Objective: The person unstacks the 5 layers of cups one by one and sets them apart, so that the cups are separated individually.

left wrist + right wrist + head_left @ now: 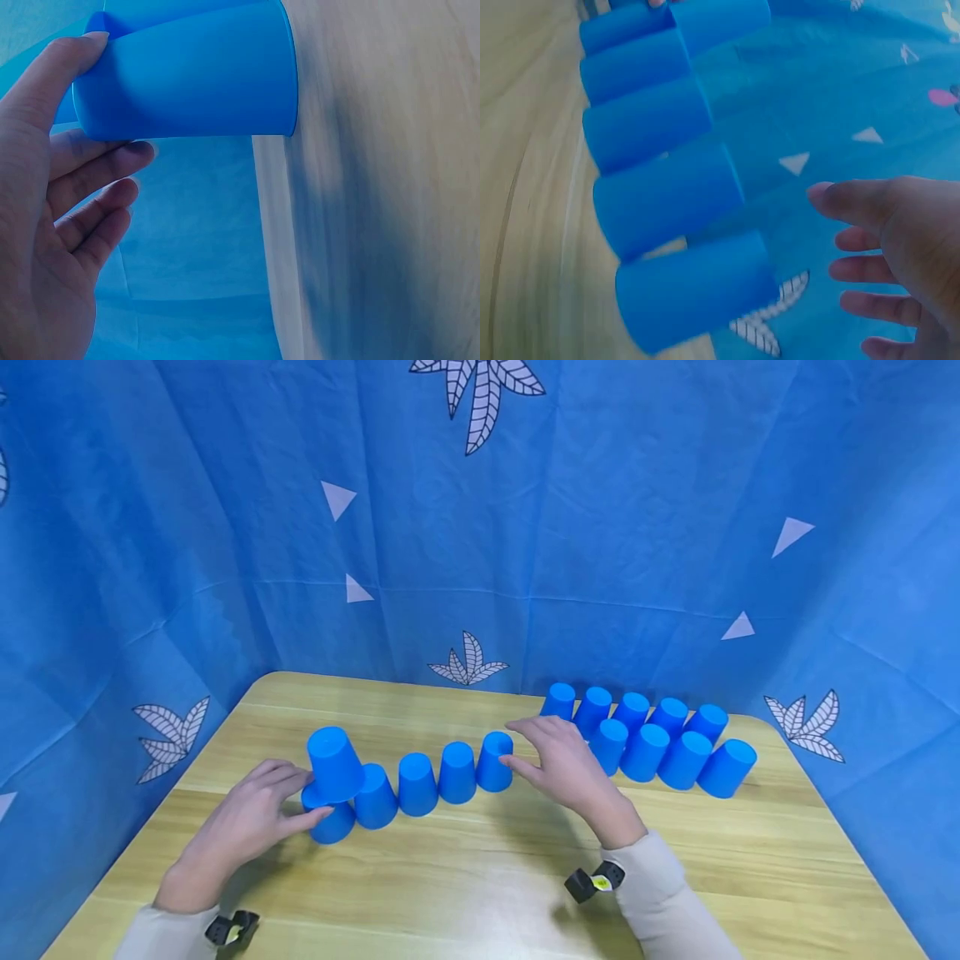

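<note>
One upper cup (335, 764) is stacked, lower left; bottom cup (333, 827) pinched by left hand (251, 814); right hand (566, 766) held loosely extended.

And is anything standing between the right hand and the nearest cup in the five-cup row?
Nothing visible does; the right wrist view shows a clear gap between the right hand and that end cup.

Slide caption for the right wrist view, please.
Right hand, empty, near a row of five blue cups, another cup above the far end.

Blue leaf-print cloth (637, 510) behind and beside pale wood-grain table (465, 885)
</note>
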The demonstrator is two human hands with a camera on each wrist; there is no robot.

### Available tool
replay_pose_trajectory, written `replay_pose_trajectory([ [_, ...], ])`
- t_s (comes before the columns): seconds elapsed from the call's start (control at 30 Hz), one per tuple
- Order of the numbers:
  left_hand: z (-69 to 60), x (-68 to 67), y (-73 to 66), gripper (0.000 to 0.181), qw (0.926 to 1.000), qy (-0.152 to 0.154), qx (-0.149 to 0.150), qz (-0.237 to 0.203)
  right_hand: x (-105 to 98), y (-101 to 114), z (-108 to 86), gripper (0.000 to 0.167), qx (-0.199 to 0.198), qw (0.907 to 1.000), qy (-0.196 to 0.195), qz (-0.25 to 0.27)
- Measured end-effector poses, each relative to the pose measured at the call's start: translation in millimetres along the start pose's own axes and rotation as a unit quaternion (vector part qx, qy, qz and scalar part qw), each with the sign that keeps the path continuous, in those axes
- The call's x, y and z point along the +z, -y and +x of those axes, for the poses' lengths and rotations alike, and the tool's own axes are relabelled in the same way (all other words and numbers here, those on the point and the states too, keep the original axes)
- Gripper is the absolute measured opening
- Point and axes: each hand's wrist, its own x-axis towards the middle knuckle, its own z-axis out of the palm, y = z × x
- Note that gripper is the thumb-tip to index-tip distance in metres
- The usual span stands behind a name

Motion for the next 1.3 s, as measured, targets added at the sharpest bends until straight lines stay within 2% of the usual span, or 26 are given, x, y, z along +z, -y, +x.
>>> replay_pose_trajectory([
  [0.3,-0.6,0.3,0.6,0.05,0.9999,0.006,-0.011,-0.005,-1.6,40.3,22.8,0.053,-0.058,0.9977,0.035,-0.002],
  [0.67,-1.8,1.1,1.7,0.051,0.9999,0.005,-0.01,-0.003,-5.1,86.7,50.3,0.057,-0.124,0.9876,0.089,-0.037],
  [0.93,-0.2,0.6,1.1,0.053,0.9993,0.027,-0.024,-0.009,-3.5,112.6,65.9,0.058,-0.166,0.9815,0.088,-0.035],
  [1.3,0.1,1.0,1.6,0.048,0.9998,0.011,0.006,-0.013,3.0,151.1,89.3,0.063,-0.204,0.9688,0.099,-0.1],
])
